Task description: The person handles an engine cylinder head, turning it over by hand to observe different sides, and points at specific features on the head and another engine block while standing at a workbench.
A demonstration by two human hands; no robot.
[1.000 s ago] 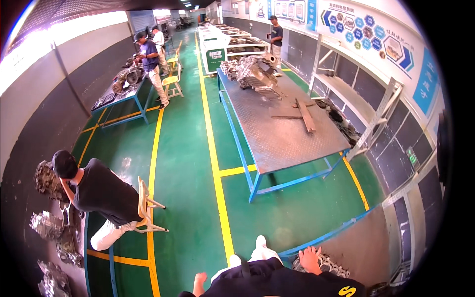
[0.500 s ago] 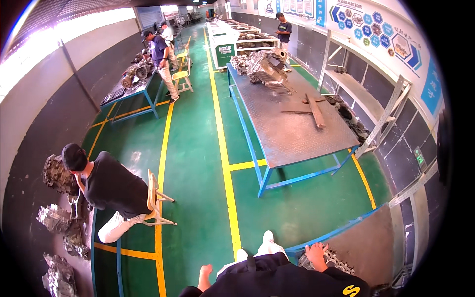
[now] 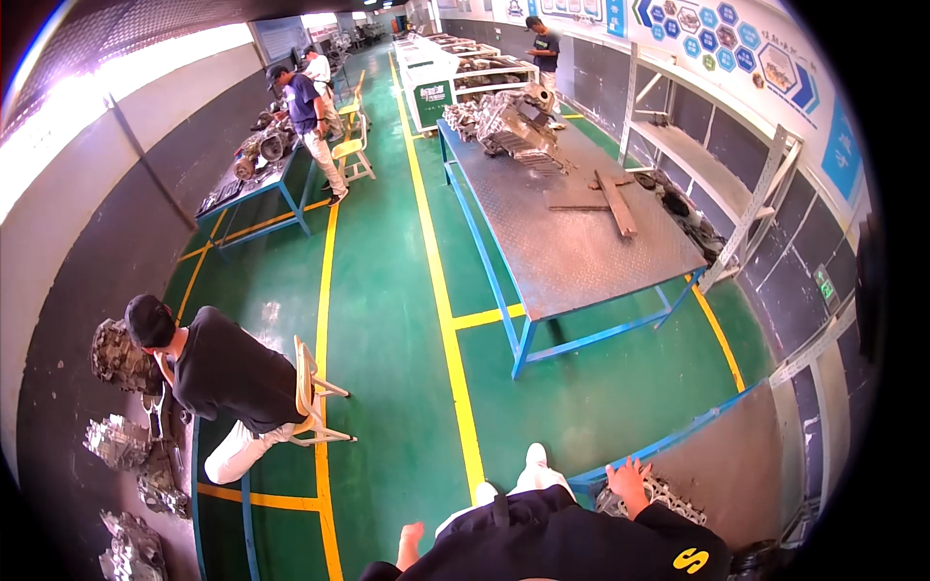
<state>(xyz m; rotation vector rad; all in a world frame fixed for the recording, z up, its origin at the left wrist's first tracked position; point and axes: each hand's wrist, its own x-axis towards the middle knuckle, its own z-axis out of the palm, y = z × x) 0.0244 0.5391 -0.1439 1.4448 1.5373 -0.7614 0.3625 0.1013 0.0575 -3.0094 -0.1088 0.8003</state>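
Note:
My right hand [image 3: 628, 482], fingers spread, lies at the blue-edged metal bench [image 3: 727, 450] by the lower right, over the near end of a silver engine casting [image 3: 673, 505]; whether it touches the casting I cannot tell. My left hand [image 3: 411, 537] hangs low beside my dark-clothed body, away from any object; its fingers are too foreshortened to tell their shape. My white shoes show below me.
A seated person [image 3: 228, 373] is at engine parts [image 3: 126, 353] on the left. Ahead stands a steel table [image 3: 591, 271] with an engine [image 3: 513, 131] and bars, beside shelving [image 3: 707, 179]. Farther off are three people, yellow chairs [image 3: 349, 147] and white racks [image 3: 426, 73].
The whole scene has shifted slightly in view as my head moves. My right hand stays at the bench with fingers apart; my left stays low.

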